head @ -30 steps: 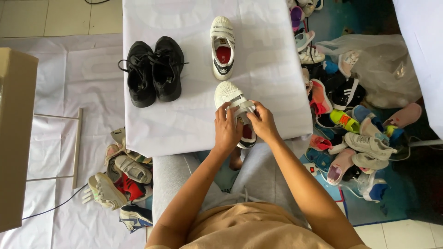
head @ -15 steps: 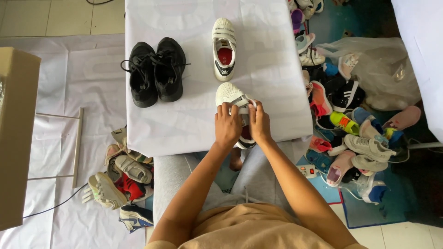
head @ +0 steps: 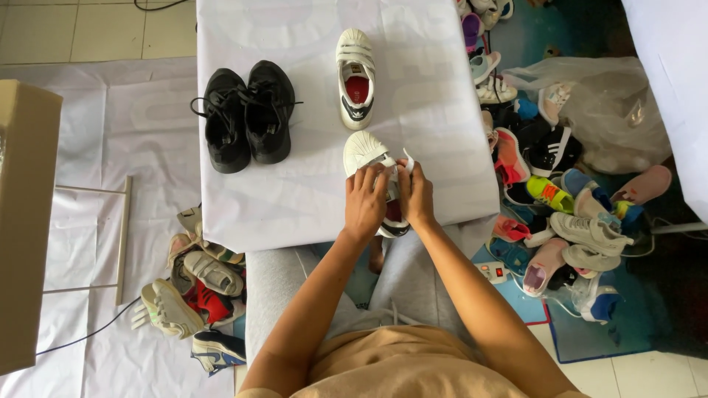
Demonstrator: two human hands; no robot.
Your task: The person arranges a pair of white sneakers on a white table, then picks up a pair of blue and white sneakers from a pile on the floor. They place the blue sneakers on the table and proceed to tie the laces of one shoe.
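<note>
The white sneaker [head: 372, 173] lies at the near edge of the bench [head: 295, 199], toe pointing away from you, just nearer to you than its mate [head: 355, 77]. Your left hand [head: 365, 203] and right hand [head: 417, 195] both close on its straps, fingers pinched on the white tabs. The black pair [head: 247, 114] sits left of the mate.

A white shell-toe sneaker [head: 366, 156] lies at the table's near edge, strap lifted.

White sneaker [head: 366, 155], black pair [head: 247, 114], seemingly pale lavender tablecloth [head: 295, 199].
</note>
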